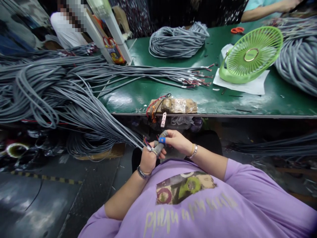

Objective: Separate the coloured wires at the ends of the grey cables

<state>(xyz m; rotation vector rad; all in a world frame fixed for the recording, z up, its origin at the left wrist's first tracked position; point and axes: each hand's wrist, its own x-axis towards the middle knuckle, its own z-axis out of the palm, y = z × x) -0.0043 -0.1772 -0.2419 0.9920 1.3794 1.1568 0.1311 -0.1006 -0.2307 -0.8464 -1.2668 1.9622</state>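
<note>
Gripping the ends of the grey cables (pixel 119 128), my left hand (pixel 148 161) is closed just off the green surface's (pixel 213 105) front edge; my right hand (pixel 178 142) meets it, fingers bent, perhaps pinching a wire, though I cannot tell.

Both forearms angle inward from near left and near right, elbows bent; the left hand (pixel 148 158) is closed, its fingers curled; the right hand (pixel 176 142) reaches left to meet it, blue-wrapped thumb (pixel 162 140) bent inward; fingertip contact is hard to make out.
</note>
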